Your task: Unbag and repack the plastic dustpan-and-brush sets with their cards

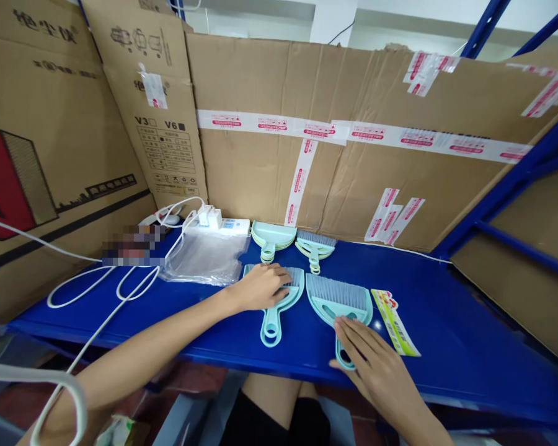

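Observation:
My left hand (263, 286) lies over a light green hand brush and dustpan set (271, 322), its loosely bent, parted fingers touching the grey bristles. That set's looped handle points toward me. To its right is another such brush and dustpan set (339, 294), grey bristles facing away from me. Across its handle my right hand (376, 356) rests with fingers stretched out and thumb apart on the left side; part of the handle is hidden. Beside this hand lies a yellow-green printed card (395, 322).
Behind are stacked dustpans (273, 234) and another brush with dustpans (315, 243). Clear plastic bags (204, 254) lie at left, near a white power strip (235, 227) and loose white cables (139, 290). Cardboard walls (260, 173) enclose the blue tabletop (469, 334); a blue metal frame (511, 186) stands right.

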Motion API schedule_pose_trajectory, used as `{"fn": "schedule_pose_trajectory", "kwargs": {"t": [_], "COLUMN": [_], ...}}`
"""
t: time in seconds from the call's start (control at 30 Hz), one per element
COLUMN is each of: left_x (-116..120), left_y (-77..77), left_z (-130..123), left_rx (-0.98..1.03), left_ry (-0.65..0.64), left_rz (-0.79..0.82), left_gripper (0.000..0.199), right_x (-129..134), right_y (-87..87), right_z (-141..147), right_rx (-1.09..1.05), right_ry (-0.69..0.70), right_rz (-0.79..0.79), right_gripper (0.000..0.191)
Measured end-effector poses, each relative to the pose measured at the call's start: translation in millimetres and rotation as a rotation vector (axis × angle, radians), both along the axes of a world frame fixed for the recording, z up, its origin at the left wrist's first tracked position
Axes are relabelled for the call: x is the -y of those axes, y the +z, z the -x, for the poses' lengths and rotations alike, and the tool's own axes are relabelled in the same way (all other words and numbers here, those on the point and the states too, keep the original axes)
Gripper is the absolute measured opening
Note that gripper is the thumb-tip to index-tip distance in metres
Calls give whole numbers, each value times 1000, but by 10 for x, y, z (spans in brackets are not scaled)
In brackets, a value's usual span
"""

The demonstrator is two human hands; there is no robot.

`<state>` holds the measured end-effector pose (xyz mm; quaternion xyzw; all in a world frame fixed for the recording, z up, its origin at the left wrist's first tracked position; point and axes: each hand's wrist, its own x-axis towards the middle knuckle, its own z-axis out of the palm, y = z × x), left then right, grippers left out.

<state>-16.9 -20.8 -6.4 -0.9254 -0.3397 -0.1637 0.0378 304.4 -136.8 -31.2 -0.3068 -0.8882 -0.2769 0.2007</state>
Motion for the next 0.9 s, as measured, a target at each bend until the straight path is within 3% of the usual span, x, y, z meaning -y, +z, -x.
{"fn": "schedule_pose_trajectory", "kwargs": {"t": [0.1,0.2,0.33,0.43,0.57,0.73,0.9], "left_x": [-3,-6,-27,-55,-82,-79,-109], "left_y": [3,10,27,37,38,39,-17], "left_z": [-6,-8,-1,10,21,28,22], "left_rx": [5,17,11,6,29,70,83], "left_ry": [5,5,24,48,54,51,15], "left_rz": [10,19,31,58,77,100,88], "left_gripper": [23,21,27,32,38,36,33], "right_x": [140,272,208,54,-60,-67,-88], "right_y": [202,281,91,-96,-179,-84,-33], "right_z": [113,469,1089,1376,1439,1370,1420], "right_rx": [-15,-40,-19,-54,-71,-13,-43], "right_ry": [57,143,93,58,120,198,153], "right_rz": [71,53,-46,-104,-164,-173,-82], "right_gripper": [73,53,51,47,40,38,32]}}
